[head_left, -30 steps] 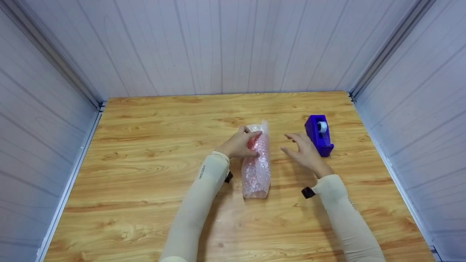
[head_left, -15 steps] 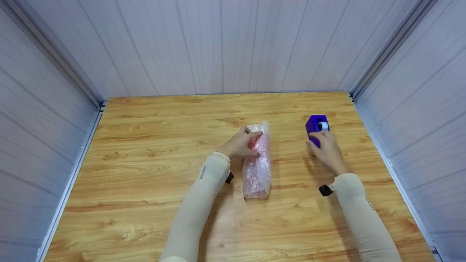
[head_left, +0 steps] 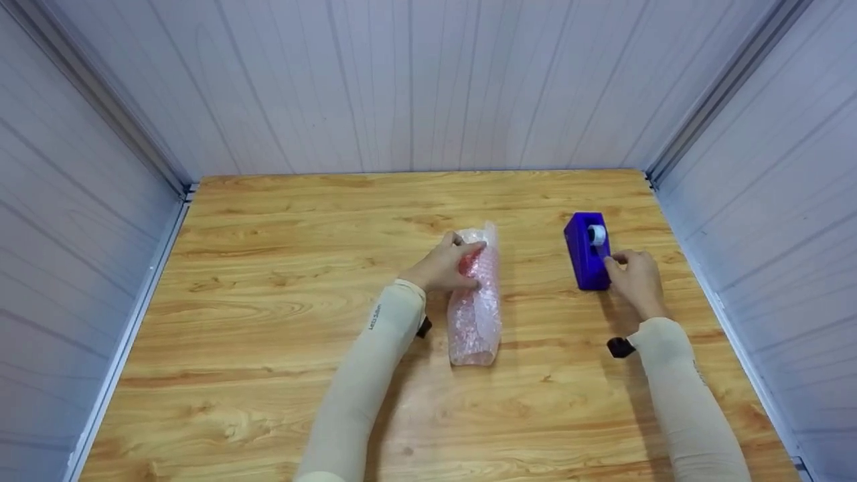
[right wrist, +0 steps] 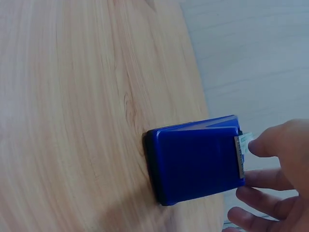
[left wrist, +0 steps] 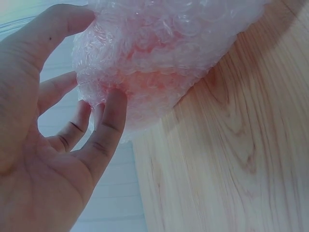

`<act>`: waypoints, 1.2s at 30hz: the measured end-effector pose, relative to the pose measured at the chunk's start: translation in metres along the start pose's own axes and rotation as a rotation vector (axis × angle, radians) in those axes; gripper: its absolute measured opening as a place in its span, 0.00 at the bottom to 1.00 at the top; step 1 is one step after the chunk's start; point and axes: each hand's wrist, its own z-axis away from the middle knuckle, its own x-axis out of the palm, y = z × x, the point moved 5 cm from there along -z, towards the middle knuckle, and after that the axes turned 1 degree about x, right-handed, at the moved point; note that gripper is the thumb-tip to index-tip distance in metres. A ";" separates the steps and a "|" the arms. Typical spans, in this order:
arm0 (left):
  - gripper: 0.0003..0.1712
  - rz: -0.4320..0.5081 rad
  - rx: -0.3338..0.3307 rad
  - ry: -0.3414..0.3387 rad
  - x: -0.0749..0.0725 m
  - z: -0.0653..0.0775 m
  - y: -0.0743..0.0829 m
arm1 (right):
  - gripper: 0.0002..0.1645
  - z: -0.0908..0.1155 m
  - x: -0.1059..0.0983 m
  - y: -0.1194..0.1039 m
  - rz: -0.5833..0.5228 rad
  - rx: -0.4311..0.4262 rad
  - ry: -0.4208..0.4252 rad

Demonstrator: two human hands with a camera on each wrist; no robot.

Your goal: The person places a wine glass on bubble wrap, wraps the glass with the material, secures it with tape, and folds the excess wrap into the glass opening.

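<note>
A long bundle in clear bubble wrap (head_left: 479,321), with something red showing through, lies lengthwise on the wooden table. Across its upper half, my left hand (head_left: 442,266) holds the wrap's overlapping layer with thumb and fingers spread over it; the left wrist view shows fingertips pressed against the bubble wrap (left wrist: 149,82). On the right stands a blue tape dispenser (head_left: 586,264) with a white roll of tape (head_left: 597,234). At its front cutter edge, my right hand (head_left: 637,278) pinches the tape's free end (right wrist: 245,141), thumb on top and fingers below.
Pale panelled walls enclose the wooden table (head_left: 268,321) at the back and on both sides. The right wall (head_left: 770,234) rises a short way beyond the dispenser. Both forearms wear light sleeves with a small black camera at the wrist.
My right hand has moved right, passing over the tape dispenser to its front edge, and its fingers have closed on the tape end. The left hand has stayed on the bubble-wrapped bundle.
</note>
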 end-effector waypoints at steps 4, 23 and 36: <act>0.49 -0.008 0.007 0.000 -0.001 0.000 0.001 | 0.26 0.001 0.001 0.003 -0.010 0.028 -0.015; 0.49 0.004 -0.001 0.003 0.001 0.000 0.000 | 0.20 -0.004 -0.003 -0.003 0.008 0.037 0.014; 0.48 -0.002 -0.001 0.008 0.001 0.000 0.000 | 0.21 -0.006 -0.011 -0.012 -0.017 0.059 0.038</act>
